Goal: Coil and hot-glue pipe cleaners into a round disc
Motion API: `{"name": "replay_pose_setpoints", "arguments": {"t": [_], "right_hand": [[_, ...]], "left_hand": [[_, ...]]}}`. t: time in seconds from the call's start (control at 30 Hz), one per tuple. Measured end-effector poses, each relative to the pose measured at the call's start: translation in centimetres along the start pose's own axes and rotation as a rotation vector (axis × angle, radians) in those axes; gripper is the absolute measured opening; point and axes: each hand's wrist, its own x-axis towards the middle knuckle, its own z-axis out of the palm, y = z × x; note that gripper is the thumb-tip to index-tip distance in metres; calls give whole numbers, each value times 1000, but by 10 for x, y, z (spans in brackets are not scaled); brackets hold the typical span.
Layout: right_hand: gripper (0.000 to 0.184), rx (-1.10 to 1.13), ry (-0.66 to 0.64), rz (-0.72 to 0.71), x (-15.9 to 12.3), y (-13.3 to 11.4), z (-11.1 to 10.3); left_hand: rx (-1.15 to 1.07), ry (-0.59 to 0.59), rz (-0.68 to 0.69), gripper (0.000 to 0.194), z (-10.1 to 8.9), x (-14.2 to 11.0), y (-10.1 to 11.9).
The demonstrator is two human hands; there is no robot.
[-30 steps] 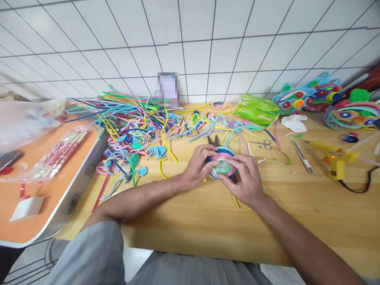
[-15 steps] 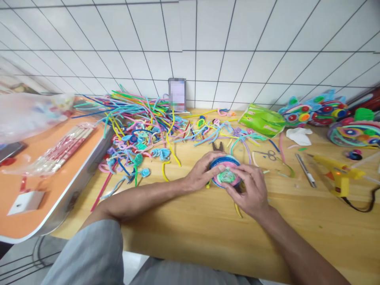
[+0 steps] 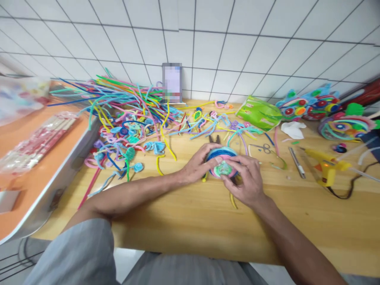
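Observation:
Between my hands is a round coiled pipe-cleaner piece (image 3: 223, 168), with blue outer rings, a pink ring and a pale green middle. My left hand (image 3: 199, 163) grips its left edge, the thumb lying over the top. My right hand (image 3: 246, 179) pinches at its right side, thumb and fingertips near the pink and green coils. Whether a separate strand is in those fingertips, I cannot tell. Just behind the piece, the dark jaws of pliers (image 3: 214, 139) stick out; a yellow strip (image 3: 233, 200), perhaps their handle, shows below.
Loose pipe cleaners (image 3: 130, 99) and curled bits spread over the back left. Small scissors (image 3: 264, 148), a craft knife (image 3: 297, 162) and a yellow glue gun (image 3: 328, 166) lie to the right. Behind them are a green packet (image 3: 259, 113) and colourful masks (image 3: 346, 124). A phone (image 3: 172, 83) leans on the wall.
The camera view shifts a little between frames. Both hands keep hold of the coiled piece in much the same place, with only slight finger movement.

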Motion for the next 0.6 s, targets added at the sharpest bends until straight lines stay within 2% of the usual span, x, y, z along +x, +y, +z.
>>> {"name": "replay_pose_setpoints", "arguments": {"t": [0.17, 0.27, 0.43, 0.6], "right_hand": [[55, 26, -19, 6, 2, -2, -2], [58, 28, -37, 19, 2, -2, -3], [63, 15, -56, 22, 0, 0, -4], [54, -47, -30, 38, -3, 1, -5]], "left_hand": [[-62, -15, -25, 54, -5, -2, 2], [-66, -39, -22, 55, -4, -1, 1], [-5, -28, -21, 53, -3, 0, -1], [135, -7, 68, 57, -7, -1, -6]]}}
